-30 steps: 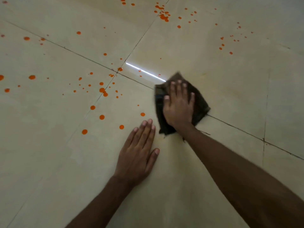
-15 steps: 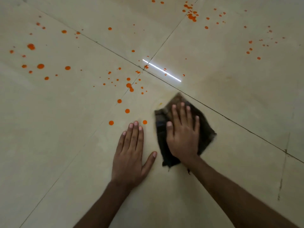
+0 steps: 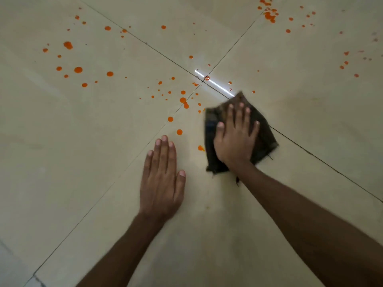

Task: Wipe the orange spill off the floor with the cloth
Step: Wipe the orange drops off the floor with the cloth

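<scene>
So you've got the pale tiled floor [image 3: 62, 162] filling the whole view, with dark grout lines crossing at a joint [image 3: 203, 80] in the far middle. The orange spill [image 3: 78, 69] is scattered as drops over the far half: a wide patch on the far left, a tighter bunch running down toward the middle, and more specks at the far right and top edge. The near part of the floor looks bare of orange from here. Your cloth [image 3: 265, 137], a dark, frayed, folded rag, lies flat on the floor right of center, just near-right of that grout crossing, its far corner sitting on a grout line. Your right hand [image 3: 235, 139] is spread flat on top of it, fingers straight and a bit apart, pressing it down rather than gripping. Your left hand [image 3: 161, 183] is flat on bare tile just left of the cloth, fingers straight and together, holding nothing. One drop [image 3: 200, 148] touches the cloth's left edge, and another [image 3: 179, 132] sits just past your left fingertips. A thin bright streak of reflected light [image 3: 215, 85] runs across the joint.
</scene>
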